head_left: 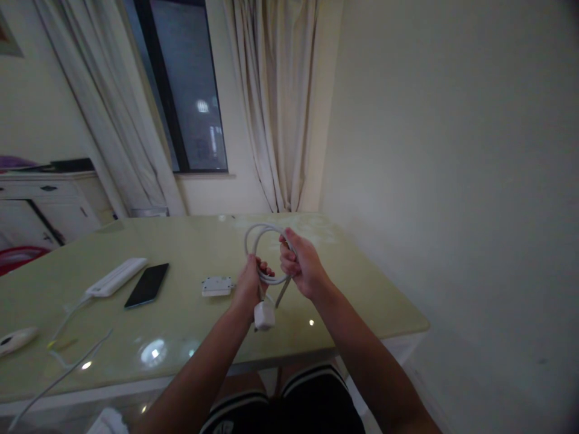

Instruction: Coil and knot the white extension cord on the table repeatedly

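A white charging cable (266,227) is gathered in loops between my two hands, held above the table. My left hand (253,280) is closed round the left side of the loops. A white plug-in charger (264,316) hangs just below that hand, at the cable's end. On the other side, my right hand (302,262) grips the loops, thumb on top, and a loose end of cable dangles beneath it. A small white box-like device (217,286) lies on the table to the left of my left hand, apart from it.
The glossy pale green table (181,241) borders a wall on the right. On its left side lie a black phone (147,286), a white power strip (116,277) with its cord, and a white rounded object (17,341). Curtains (280,108) hang beyond the far edge.
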Demonstrator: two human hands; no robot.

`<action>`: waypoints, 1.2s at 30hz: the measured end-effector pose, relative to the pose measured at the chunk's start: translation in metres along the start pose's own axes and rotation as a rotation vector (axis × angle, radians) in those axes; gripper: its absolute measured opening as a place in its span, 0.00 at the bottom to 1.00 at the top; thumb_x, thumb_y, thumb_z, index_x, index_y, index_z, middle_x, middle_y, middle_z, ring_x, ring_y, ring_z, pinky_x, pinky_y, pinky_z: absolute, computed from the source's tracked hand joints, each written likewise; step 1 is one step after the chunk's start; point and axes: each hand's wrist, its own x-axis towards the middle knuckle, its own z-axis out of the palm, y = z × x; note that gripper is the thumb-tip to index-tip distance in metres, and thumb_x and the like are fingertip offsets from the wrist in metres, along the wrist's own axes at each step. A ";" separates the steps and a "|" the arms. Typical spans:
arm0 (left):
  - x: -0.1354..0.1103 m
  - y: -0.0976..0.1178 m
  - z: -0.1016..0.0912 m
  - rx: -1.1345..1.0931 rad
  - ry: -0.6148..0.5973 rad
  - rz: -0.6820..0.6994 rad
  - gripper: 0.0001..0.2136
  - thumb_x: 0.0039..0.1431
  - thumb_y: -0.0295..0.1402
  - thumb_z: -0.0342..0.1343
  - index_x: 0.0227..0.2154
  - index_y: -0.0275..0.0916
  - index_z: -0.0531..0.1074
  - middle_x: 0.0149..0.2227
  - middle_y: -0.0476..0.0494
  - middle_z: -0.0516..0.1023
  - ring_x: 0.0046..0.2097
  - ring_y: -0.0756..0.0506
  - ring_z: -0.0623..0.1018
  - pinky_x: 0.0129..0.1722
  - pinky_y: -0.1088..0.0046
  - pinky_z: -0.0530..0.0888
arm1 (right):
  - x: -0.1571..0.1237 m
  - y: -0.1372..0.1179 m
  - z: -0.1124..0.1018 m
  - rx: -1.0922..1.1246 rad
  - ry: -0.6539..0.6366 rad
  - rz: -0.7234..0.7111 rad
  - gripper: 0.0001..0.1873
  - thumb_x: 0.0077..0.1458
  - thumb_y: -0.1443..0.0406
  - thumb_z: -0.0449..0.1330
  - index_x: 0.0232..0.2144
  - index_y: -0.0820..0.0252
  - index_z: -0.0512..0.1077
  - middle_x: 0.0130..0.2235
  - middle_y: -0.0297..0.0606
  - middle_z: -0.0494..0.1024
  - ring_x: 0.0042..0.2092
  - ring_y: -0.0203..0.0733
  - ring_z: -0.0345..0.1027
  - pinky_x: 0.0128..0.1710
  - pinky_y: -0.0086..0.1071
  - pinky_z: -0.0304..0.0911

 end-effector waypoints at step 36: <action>-0.032 0.020 -0.037 1.355 -0.471 1.021 0.06 0.57 0.32 0.63 0.38 0.45 0.79 0.44 0.36 0.78 0.51 0.33 0.73 0.58 0.55 0.64 | 0.019 0.033 -0.021 0.148 0.019 0.063 0.28 0.53 0.42 0.66 0.29 0.55 0.58 0.18 0.19 0.55 0.16 0.27 0.46 0.16 0.22 0.47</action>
